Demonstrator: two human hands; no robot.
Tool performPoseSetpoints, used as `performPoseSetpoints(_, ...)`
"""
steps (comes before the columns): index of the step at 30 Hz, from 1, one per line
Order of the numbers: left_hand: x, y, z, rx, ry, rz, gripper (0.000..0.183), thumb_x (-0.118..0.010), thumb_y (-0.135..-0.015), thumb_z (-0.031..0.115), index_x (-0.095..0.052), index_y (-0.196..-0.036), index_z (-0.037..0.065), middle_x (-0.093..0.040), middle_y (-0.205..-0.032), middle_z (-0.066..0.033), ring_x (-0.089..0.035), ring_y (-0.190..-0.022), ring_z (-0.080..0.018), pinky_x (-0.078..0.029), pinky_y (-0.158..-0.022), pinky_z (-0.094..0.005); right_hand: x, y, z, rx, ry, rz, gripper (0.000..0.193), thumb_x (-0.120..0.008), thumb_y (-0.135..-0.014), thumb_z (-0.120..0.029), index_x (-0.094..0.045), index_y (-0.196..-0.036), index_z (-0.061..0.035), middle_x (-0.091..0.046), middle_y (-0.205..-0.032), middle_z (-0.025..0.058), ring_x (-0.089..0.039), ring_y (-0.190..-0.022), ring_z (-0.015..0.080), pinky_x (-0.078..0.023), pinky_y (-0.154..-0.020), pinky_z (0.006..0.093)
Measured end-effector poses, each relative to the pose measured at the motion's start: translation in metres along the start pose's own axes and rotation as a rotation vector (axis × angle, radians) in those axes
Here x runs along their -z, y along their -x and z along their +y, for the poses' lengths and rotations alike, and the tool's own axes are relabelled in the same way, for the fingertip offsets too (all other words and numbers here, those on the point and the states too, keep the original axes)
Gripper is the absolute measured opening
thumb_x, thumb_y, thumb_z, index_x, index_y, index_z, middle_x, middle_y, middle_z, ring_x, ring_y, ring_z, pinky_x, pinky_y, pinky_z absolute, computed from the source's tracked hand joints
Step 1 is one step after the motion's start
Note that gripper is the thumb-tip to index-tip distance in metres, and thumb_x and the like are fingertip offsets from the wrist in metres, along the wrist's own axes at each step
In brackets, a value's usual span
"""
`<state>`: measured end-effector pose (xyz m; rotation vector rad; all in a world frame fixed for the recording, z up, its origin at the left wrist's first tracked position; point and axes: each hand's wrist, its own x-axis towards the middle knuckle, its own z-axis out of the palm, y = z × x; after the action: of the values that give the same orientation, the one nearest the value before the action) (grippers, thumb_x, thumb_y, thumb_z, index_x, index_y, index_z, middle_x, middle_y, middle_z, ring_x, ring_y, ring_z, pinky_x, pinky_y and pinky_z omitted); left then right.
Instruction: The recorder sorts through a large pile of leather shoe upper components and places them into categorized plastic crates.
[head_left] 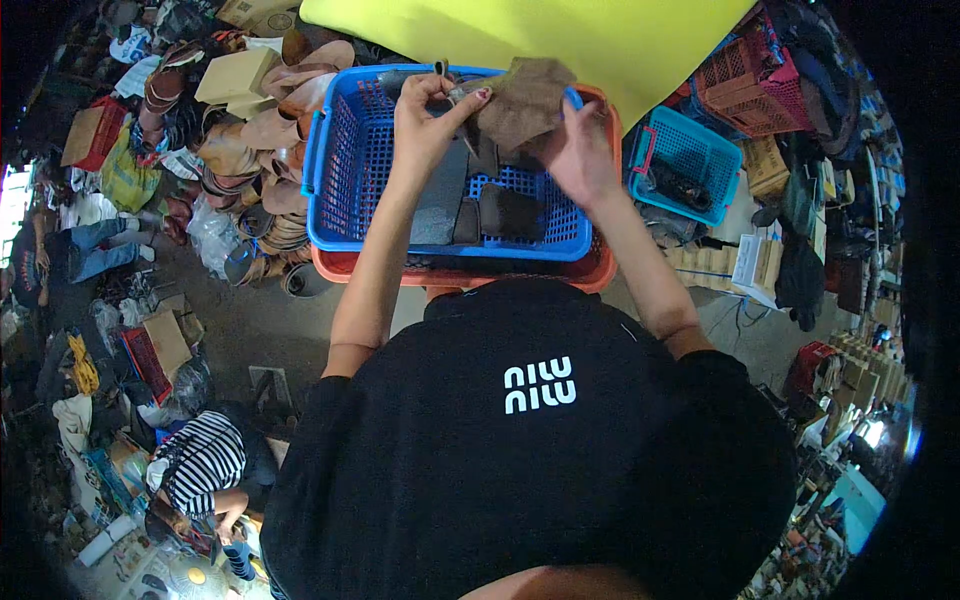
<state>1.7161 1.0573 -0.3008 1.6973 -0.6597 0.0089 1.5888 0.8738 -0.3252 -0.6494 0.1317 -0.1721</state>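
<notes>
My left hand [425, 125] is closed, thumb against fingers, at the left edge of a limp brown piece of cloth-like material [522, 105]. A small dark thing sticks up beside its fingertips, too small to name. My right hand [582, 150] is at the cloth's right edge, partly smeared by motion, with a small blue object [572, 97] at its fingertips. Both hands are above a blue plastic basket [375, 240]. Inside the basket lie a large dark grey flat piece [437, 200] and several smaller dark pieces [510, 212].
The blue basket rests in an orange-red one [360, 268]. A yellow sheet [540, 35] spreads beyond it. Leather-like pieces [270, 150] are heaped left; a teal basket [690, 160] and red crates [745, 80] stand right. A person in stripes [205, 460] is at lower left.
</notes>
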Motion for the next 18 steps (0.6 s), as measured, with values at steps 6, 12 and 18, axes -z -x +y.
performPoseSetpoints(6, -0.010, 0.012, 0.006, -0.087, -0.071, -0.086, 0.041, -0.082, -0.074, 0.019, -0.063, -0.106, 0.002, -0.064, -0.100, -0.0074, -0.059, -0.098, -0.0170, -0.047, -0.085, -0.0300, -0.033, 0.005, 0.011, -0.001, 0.398, 0.211, 0.036, -0.071, -0.085, -0.012, -0.059, -0.117, -0.0036, -0.065, -0.110, 0.0061, -0.062, -0.103, 0.0207, -0.047, -0.094, 0.0377)
performPoseSetpoints(12, -0.004, 0.035, 0.014, 0.161, 0.371, -0.121, 0.065, -0.072, -0.083, 0.005, -0.042, -0.141, 0.003, -0.064, -0.114, -0.0144, -0.060, -0.108, -0.0191, -0.048, -0.090, -0.0287, -0.034, 0.009, -0.002, -0.091, 0.131, 0.210, 0.033, -0.068, -0.087, -0.010, -0.058, -0.117, -0.0035, -0.065, -0.111, 0.0073, -0.061, -0.107, 0.0213, -0.048, -0.094, 0.0380)
performPoseSetpoints(18, 0.017, 0.035, 0.011, 0.288, 0.501, -0.237, 0.037, -0.063, -0.088, -0.001, -0.059, -0.124, -0.003, -0.067, -0.108, -0.0098, -0.063, -0.093, -0.0093, -0.050, -0.084, -0.0238, -0.007, 0.008, -0.008, -0.024, 0.265, 0.289, 0.032, -0.064, -0.091, -0.013, -0.056, -0.121, -0.0026, -0.061, -0.121, 0.0084, -0.058, -0.113, 0.0224, -0.046, -0.099, 0.0410)
